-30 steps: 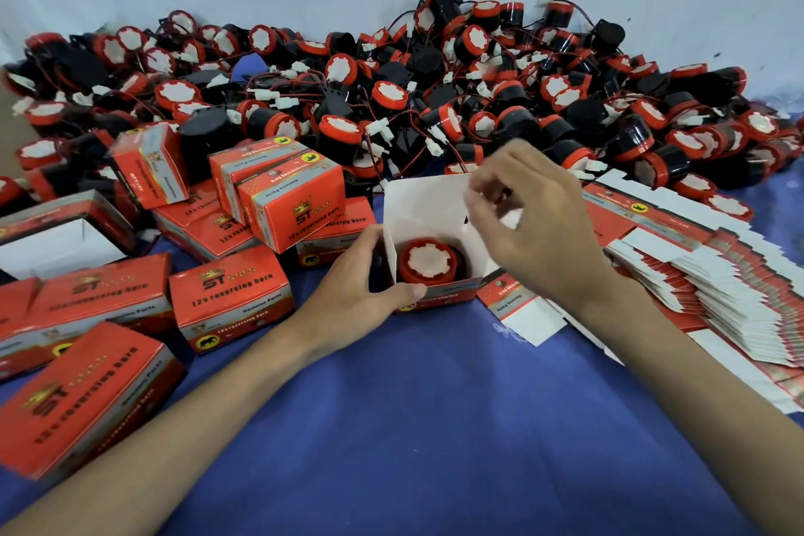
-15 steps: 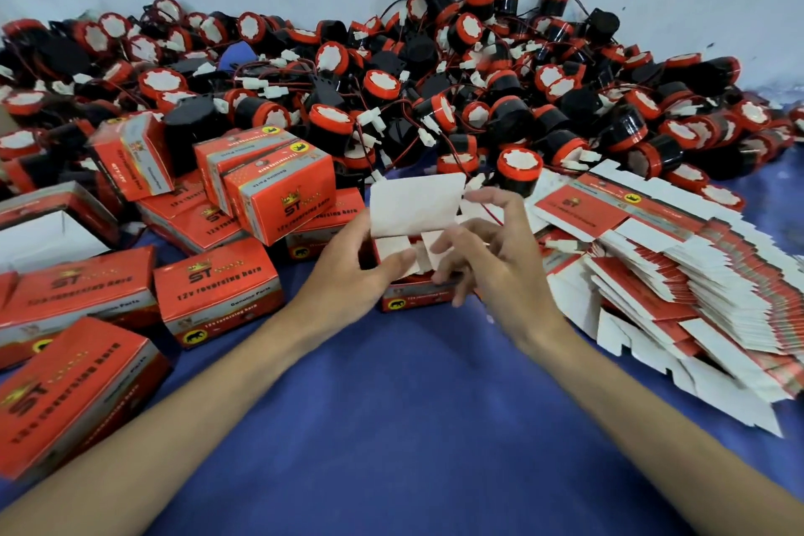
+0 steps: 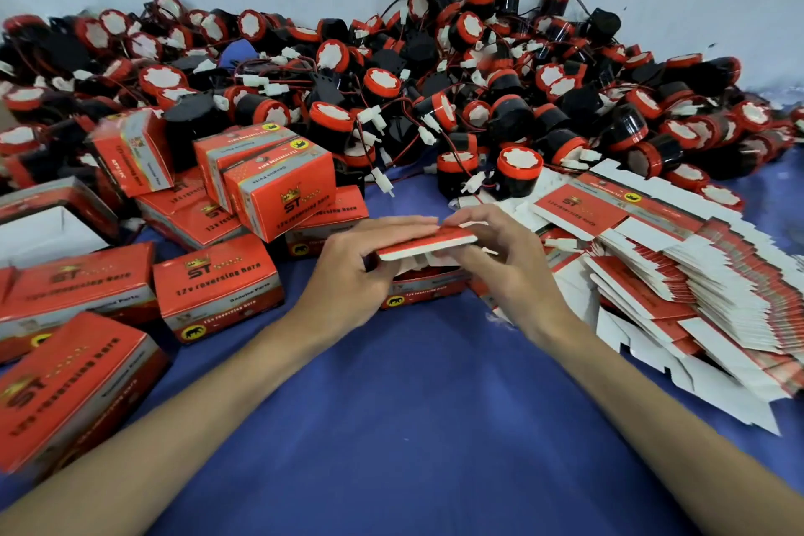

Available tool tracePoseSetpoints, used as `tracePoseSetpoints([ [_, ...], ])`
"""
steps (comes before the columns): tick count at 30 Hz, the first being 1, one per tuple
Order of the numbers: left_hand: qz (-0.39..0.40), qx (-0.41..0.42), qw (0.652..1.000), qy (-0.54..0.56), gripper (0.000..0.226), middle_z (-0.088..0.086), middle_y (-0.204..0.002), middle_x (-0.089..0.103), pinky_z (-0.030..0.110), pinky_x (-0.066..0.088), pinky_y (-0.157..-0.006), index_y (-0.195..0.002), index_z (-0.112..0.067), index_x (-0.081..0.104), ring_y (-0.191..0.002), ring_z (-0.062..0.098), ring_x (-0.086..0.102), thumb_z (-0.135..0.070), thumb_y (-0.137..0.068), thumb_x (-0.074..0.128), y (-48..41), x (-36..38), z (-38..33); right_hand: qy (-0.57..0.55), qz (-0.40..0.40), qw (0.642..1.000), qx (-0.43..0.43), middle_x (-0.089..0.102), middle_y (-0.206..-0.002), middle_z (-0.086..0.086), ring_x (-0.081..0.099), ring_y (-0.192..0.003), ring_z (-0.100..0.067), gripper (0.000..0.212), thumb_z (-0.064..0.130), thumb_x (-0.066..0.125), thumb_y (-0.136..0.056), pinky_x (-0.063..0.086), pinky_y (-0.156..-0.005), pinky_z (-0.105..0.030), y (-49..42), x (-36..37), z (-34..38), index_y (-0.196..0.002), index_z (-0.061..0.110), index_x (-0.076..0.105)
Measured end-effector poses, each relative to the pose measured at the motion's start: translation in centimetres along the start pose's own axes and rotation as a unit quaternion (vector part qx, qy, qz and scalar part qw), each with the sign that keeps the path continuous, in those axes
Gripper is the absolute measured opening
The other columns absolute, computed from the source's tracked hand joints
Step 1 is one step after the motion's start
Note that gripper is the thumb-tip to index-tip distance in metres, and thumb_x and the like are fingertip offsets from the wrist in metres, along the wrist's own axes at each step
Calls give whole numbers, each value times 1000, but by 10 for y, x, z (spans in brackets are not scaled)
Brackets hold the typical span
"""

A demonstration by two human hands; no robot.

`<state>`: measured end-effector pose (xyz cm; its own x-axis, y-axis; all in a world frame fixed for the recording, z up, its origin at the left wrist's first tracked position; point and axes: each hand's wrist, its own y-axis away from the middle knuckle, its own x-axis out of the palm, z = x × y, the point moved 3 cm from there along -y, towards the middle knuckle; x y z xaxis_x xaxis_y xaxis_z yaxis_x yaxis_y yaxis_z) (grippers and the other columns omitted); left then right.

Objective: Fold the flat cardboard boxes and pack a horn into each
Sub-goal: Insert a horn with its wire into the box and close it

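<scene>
While the box [image 3: 417, 291] is sitting at centre frame on the blue cloth [image 3: 413, 405], the left hand [image 3: 348, 274] and right hand [image 3: 504, 261] are pinching its lid flap [image 3: 428, 240] down — fingers lying on top, thumbs pressing beneath — with the horn pile [image 3: 391, 78] lying across the upper frame.

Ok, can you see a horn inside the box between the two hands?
No, the red lid flap is folded down over the box, held by the left hand and right hand, so its inside is hidden.
</scene>
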<state>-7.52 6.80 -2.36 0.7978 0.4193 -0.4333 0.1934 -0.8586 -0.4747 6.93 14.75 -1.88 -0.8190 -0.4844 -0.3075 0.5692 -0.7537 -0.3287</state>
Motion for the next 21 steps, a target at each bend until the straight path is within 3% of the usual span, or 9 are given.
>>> tracePoseSetpoints([
  [3, 10, 10, 1000, -26, 39, -8, -121, 64, 33, 44, -103, -116, -13, 68, -119, 6, 54, 4, -82, 63, 3, 1, 1, -110, 69, 992, 10, 70, -91, 6, 64, -84, -9, 26, 36, 57, -79, 48, -70, -18, 2, -6, 0, -95, 20, 69],
  [6, 44, 32, 997, -50, 47, -8, -128, 60, 29, 40, -103, -124, -17, 62, -121, 6, 50, -38, -83, 61, 6, 1, 0, -69, 59, 996, 10, 70, -102, -4, 63, -94, -28, 19, 32, 63, -85, 51, -80, -32, 3, -7, -5, -102, 24, 69],
  [8, 42, 30, 996, -73, 53, -10, -130, 58, 28, 39, -102, -126, -19, 60, -121, 5, 49, -50, -83, 56, 6, 1, 1, -28, 45, 998, -14, 69, -103, 4, 62, -96, -27, 21, 26, 67, -86, 53, -80, -27, 4, -4, -7, -107, 29, 65],
  [11, 23, 35, 993, -107, 47, -9, -129, 60, 33, 43, -101, -126, -17, 61, -118, 6, 53, -41, -86, 60, 3, -1, 5, -2, 39, 999, -34, 70, -94, 16, 66, -86, -7, 31, 15, 68, -87, 49, -74, -16, 6, -1, -10, -111, 34, 63],
  [14, 62, 99, 977, -179, 49, -4, -132, 58, 36, 44, -101, -129, -13, 59, -119, 13, 54, -39, -88, 61, 1, -5, 9, 19, 18, 999, -45, 70, -79, 21, 66, -77, 2, 33, 11, 71, -83, 47, -69, -11, 5, 0, -12, -109, 30, 65],
  [18, 76, 147, 960, -226, 47, 0, -132, 59, 38, 45, -102, -130, -10, 58, -121, 16, 55, -39, -93, 54, -1, -11, 7, 92, -74, 989, -91, 71, -87, 11, 67, -75, -11, 30, 11, 77, -77, 52, -69, -20, 5, 3, -9, -103, 25, 71],
  [21, 68, 163, 957, -229, 45, 6, -129, 62, 38, 46, -101, -128, -4, 59, -119, 20, 58, -32, -94, 50, -1, -10, 4, 172, -137, 959, -180, 72, -80, -3, 61, -66, -17, 23, 12, 77, -75, 48, -65, -22, 5, 4, -2, -98, 13, 75],
])
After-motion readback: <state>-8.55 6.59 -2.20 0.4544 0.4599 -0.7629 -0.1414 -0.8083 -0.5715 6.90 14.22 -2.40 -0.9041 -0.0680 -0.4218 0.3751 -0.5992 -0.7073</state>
